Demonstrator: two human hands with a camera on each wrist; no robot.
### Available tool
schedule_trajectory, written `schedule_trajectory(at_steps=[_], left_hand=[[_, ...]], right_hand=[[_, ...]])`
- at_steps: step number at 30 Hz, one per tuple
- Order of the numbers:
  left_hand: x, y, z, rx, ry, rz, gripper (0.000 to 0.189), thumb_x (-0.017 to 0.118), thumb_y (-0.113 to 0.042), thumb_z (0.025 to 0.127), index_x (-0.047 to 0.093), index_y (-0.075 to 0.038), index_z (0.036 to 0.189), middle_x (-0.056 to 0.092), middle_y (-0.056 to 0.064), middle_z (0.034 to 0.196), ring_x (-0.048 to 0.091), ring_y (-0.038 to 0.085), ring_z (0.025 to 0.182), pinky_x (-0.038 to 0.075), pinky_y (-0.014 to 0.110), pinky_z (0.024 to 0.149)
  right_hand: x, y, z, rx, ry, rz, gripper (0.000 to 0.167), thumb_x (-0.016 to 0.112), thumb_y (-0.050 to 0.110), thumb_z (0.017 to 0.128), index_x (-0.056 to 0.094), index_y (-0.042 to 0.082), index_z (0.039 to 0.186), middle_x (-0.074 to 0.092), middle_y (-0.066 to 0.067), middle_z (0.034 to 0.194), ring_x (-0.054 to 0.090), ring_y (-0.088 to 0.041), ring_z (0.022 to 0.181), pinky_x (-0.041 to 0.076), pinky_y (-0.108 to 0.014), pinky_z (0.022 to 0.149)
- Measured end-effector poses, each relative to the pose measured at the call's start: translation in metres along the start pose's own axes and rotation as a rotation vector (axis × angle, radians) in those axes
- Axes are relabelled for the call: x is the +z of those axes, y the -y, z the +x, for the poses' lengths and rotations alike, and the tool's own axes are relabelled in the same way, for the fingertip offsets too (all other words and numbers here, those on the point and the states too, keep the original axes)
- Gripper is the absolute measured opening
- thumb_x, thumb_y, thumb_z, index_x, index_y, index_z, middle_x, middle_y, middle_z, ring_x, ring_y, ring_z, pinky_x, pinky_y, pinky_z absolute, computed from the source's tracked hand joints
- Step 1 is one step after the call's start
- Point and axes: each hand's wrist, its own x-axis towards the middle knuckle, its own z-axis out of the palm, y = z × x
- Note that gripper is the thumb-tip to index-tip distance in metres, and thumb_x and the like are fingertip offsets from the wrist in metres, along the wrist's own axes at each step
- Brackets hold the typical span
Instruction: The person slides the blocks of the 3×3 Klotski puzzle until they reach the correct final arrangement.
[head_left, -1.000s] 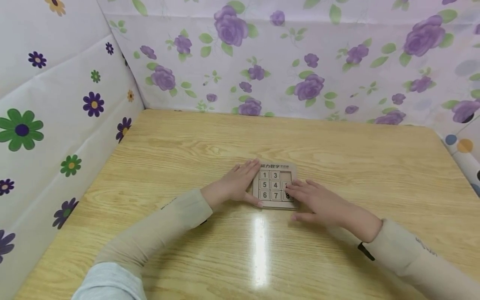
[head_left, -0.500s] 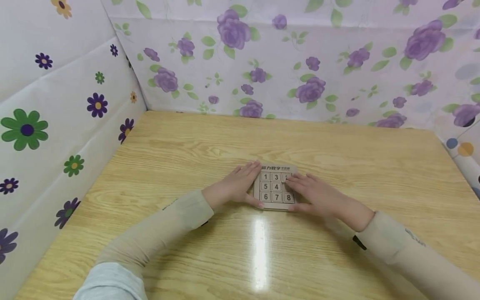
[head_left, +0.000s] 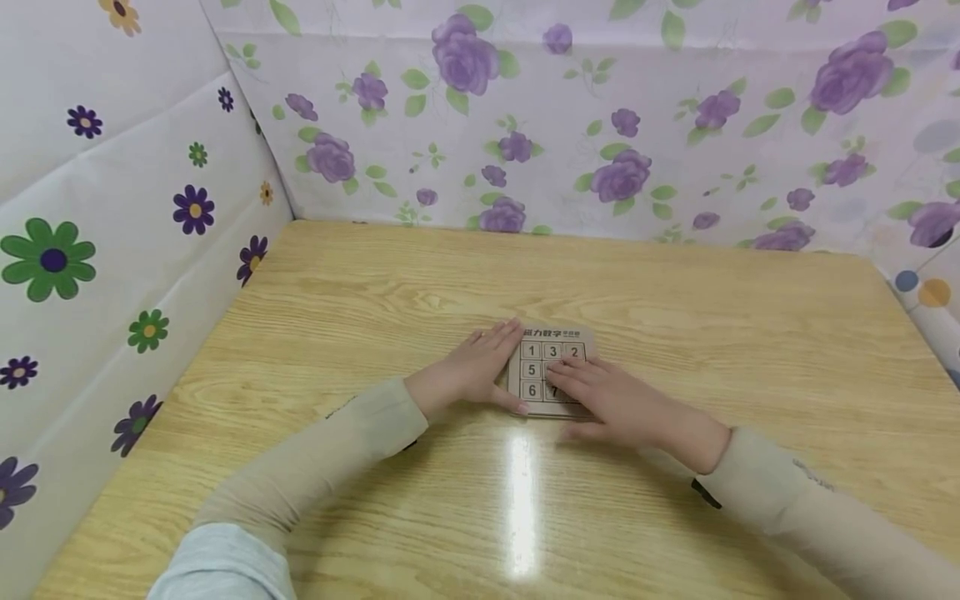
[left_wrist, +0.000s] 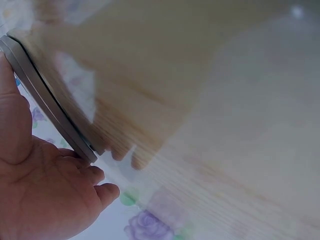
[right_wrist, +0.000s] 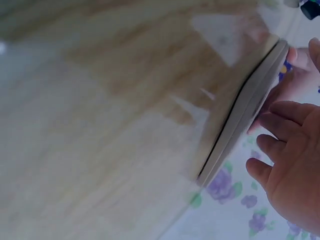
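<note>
A square wooden number slide puzzle point(head_left: 551, 409) lies flat on the table, with dark characters along its top border. Its top row reads 1, 3, 2; below are tile 5 point(head_left: 532, 370) and tile 6 point(head_left: 532, 391). My left hand point(head_left: 468, 367) holds the left side, fingers at the upper corner and thumb at the lower one. My right hand point(head_left: 630, 408) reaches over from the right, its extended fingertips on the middle row; it hides the tiles there and the lower right. In the left wrist view, the puzzle's edge point(left_wrist: 55, 107) sits between thumb and fingers.
The glossy wood-grain table point(head_left: 375, 283) carries a bright light reflection in front of the puzzle. A cloth with purple roses point(head_left: 465, 54) hangs behind, and a daisy-print cloth point(head_left: 150, 250) stands along the left edge.
Tile 2 has gone up from the right of the middle row to the top right corner. My right fingers followed it, then came down and left over the middle. My left hand has stayed put.
</note>
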Motion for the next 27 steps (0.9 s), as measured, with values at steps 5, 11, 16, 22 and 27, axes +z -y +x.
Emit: schedule_trajectory(at_steps=[5, 11, 16, 22, 27], left_hand=[[0.001, 0.0, 0.0, 0.003, 0.004, -0.006, 0.12, 0.067, -0.066, 0.073, 0.001, -0.005, 0.153, -0.005, 0.009, 0.16, -0.001, 0.025, 0.148, 0.004, 0.043, 0.121], [0.001, 0.0, 0.0, 0.001, 0.006, -0.014, 0.121, 0.067, -0.066, 0.072, 0.0, -0.006, 0.153, -0.006, 0.009, 0.16, -0.002, 0.025, 0.148, 0.003, 0.043, 0.12], [0.001, 0.001, 0.0, 0.0, -0.002, -0.013, 0.122, 0.068, -0.066, 0.071, 0.0, -0.005, 0.153, -0.005, 0.009, 0.16, -0.001, 0.026, 0.148, 0.003, 0.043, 0.12], [0.001, 0.001, 0.0, -0.002, 0.008, -0.022, 0.122, 0.068, -0.066, 0.072, -0.001, -0.006, 0.153, -0.007, 0.008, 0.16, -0.002, 0.024, 0.148, 0.002, 0.043, 0.12], [0.001, 0.001, 0.0, -0.001, 0.002, -0.019, 0.122, 0.067, -0.066, 0.072, -0.001, -0.006, 0.153, -0.007, 0.008, 0.16, -0.002, 0.024, 0.148, 0.003, 0.043, 0.121]], right_hand=[[0.002, 0.002, 0.001, 0.002, 0.018, 0.023, 0.075, 0.058, 0.048, 0.09, 0.038, 0.001, 0.144, 0.037, -0.014, 0.15, 0.03, -0.033, 0.141, 0.022, -0.053, 0.116], [0.002, -0.004, -0.009, 0.065, 0.018, 0.042, 0.075, 0.06, 0.048, 0.089, 0.038, 0.003, 0.145, 0.037, -0.011, 0.151, 0.029, -0.031, 0.141, 0.019, -0.053, 0.117], [-0.001, -0.007, -0.016, 0.075, 0.005, 0.022, 0.073, 0.06, 0.047, 0.089, 0.04, 0.003, 0.143, 0.041, -0.011, 0.149, 0.032, -0.032, 0.14, 0.02, -0.053, 0.117], [-0.003, -0.002, -0.013, 0.055, -0.004, 0.005, 0.072, 0.06, 0.047, 0.089, 0.042, 0.002, 0.142, 0.042, -0.013, 0.148, 0.033, -0.033, 0.14, 0.021, -0.053, 0.117], [-0.003, 0.008, 0.0, 0.02, 0.01, 0.006, 0.073, 0.056, 0.049, 0.091, 0.039, 0.002, 0.144, 0.038, -0.013, 0.15, 0.029, -0.032, 0.141, 0.02, -0.053, 0.117]])
